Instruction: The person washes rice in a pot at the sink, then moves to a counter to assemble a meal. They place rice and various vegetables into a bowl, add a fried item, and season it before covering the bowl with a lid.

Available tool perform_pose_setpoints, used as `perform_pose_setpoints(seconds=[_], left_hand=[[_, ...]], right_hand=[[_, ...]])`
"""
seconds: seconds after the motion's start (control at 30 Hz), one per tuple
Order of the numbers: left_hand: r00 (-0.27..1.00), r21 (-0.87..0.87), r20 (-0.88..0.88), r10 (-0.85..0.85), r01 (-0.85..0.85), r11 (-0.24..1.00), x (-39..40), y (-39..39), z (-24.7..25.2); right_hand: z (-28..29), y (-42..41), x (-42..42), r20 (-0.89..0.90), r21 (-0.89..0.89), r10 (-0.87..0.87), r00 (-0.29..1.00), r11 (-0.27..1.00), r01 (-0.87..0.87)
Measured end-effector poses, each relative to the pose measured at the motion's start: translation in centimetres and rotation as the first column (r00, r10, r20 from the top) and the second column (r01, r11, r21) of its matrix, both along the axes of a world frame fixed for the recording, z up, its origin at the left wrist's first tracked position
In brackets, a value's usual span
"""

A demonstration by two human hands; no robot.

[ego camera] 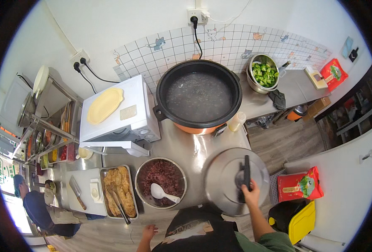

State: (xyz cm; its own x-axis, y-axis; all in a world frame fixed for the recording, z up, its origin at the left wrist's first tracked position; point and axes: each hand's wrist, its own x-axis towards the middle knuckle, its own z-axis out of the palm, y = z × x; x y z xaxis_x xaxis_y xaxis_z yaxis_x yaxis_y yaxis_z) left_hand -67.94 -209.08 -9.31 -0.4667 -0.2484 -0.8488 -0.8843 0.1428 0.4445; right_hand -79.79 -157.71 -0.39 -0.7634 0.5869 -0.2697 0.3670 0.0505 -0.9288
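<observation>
My right hand (251,192) grips the black handle (246,167) of a large round metal lid (220,179). The lid is at the front right corner of the steel counter and overlaps its edge; I cannot tell whether it rests there. My left hand (150,232) hangs low by my apron, empty, fingers loosely bent. Nearest to it are a steel bowl (136,186) of dark reddish cooked rice (160,173) with a white rice paddle (162,192), and a metal tray (136,201) of browned meat pieces with tongs (118,200). Behind stands an uncovered orange electric pot (198,129) holding bubbly liquid (201,94).
A white microwave (149,123) with its door open stands left of the pot. A knife (75,188) lies on a white cutting board (82,176). Right are a squeeze bottle (237,121), nested bowls of chopped greens (264,74) and a yellow-lidded bin (302,222). Another person (38,208) works far left.
</observation>
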Motion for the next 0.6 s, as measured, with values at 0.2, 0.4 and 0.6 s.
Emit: perform_pose_setpoints(seconds=[0.2, 0.4, 0.6], left_hand=[[0.997, 0.036, 0.004, -0.075, 0.075, 0.997, -0.6, -0.4, -0.8], [1.0, 0.058, -0.006, -0.019, 0.02, 0.998, -0.1, 0.3, -0.9], [0.979, 0.014, -0.061, 0.196, -0.195, 0.981, 4.0, 0.2, -0.5]], right_hand=[[6.6, 9.4, 3.1, -0.141, 0.136, -0.185, 0.973, 0.969, 0.204], [16.6, 11.6, -7.4, -0.347, 0.049, -0.134, 0.928, 0.986, 0.161], [18.0, 6.7, -25.2, -0.35, 0.056, 0.136, 0.927, 0.991, -0.124]])
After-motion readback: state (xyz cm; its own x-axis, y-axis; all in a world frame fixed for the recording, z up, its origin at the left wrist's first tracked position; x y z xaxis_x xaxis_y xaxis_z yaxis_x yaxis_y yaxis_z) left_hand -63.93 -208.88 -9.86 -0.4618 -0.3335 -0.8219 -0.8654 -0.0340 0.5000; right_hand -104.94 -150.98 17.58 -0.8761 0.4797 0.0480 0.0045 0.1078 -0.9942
